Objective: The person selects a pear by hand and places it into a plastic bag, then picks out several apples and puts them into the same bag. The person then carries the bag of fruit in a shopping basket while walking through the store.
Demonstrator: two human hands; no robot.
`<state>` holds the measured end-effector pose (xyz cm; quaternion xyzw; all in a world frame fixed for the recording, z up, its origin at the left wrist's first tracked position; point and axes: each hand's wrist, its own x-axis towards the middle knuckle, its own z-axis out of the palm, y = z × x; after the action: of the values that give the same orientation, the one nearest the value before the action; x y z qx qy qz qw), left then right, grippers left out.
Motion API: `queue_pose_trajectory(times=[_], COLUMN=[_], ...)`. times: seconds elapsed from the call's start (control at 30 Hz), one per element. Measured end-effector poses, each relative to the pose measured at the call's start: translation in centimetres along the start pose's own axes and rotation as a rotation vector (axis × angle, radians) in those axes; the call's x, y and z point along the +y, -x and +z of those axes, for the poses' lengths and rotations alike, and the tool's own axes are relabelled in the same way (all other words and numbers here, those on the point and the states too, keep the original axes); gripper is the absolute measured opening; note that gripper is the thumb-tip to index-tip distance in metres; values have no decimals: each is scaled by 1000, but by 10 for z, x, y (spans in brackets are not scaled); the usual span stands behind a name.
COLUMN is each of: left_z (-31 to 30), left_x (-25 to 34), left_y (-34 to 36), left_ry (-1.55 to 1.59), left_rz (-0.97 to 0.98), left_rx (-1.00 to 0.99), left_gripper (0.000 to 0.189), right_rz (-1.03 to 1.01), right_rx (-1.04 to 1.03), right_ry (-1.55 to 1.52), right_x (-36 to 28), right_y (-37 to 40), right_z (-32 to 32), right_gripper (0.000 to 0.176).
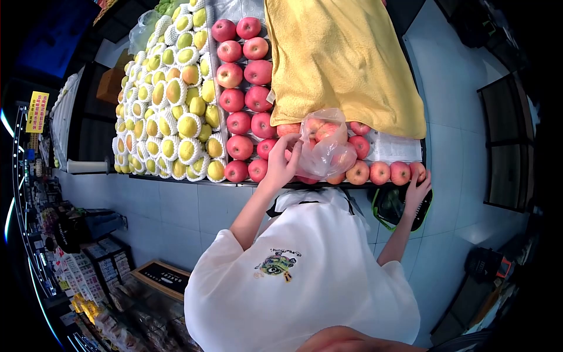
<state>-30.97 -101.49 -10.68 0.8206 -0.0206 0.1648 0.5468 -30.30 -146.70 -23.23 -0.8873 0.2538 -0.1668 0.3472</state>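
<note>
My left hand (285, 157) is closed on the edge of a clear plastic bag (324, 154), which has several apples in it and lies on the display's front part. At the right end of the front row, my right hand (418, 186) has its fingers around a red apple (417, 171). More apples (380, 173) stand in line to the left of it. Two columns of red apples (229, 74) run back on the left. A yellow towel (346, 64) covers the display behind the bag.
Pears in white foam nets (166, 120) fill the left side of the display. White paper (396, 148) lies right of the bag. Below the display's right front edge, a black and green basket (392, 206) rests on the tiled floor. A bakery sign (163, 278) stands at lower left.
</note>
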Motion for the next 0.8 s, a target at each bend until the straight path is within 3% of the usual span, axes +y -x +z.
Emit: queue_pose_trajectory(times=[0.1, 0.17, 0.23, 0.3, 0.37, 0.43, 0.57, 0.63, 0.8], left_z=[-12, -23, -38, -59, -77, -91, -103, -103, -105], left_x=[-2, -13, -24, -16, -29, -44, -62, -62, -62], left_y=[-19, -42, -88, -147, -215, -275, -338, -351, -358], left_ry=[-32, -31, -150, -465, -780, -869, -1088, -1203, -1162], left_rz=[113, 41, 143, 251, 384, 394, 312, 77, 183], left_rx=[30, 35, 53, 108, 307, 403, 316, 148, 100], left_gripper=[22, 23, 28, 34, 46, 61, 73, 76, 73], right_rz=[4, 60, 28, -3, -105, -98, -94, -78, -71], right_rx=[95, 153, 197, 239, 299, 295, 311, 296, 235], right_ry=[-42, -50, -43, -32, -40, -61, -92, -70, -41], right_x=[-3, -14, -18, -32, -56, -71, -72, -69, -57], right_y=[11, 23, 34, 45, 59, 70, 82, 90, 113], right_z=[2, -2, -2, -2, -5, -6, -2, -2, 2], right_gripper=[67, 63, 60, 56, 53, 52, 49, 49, 50])
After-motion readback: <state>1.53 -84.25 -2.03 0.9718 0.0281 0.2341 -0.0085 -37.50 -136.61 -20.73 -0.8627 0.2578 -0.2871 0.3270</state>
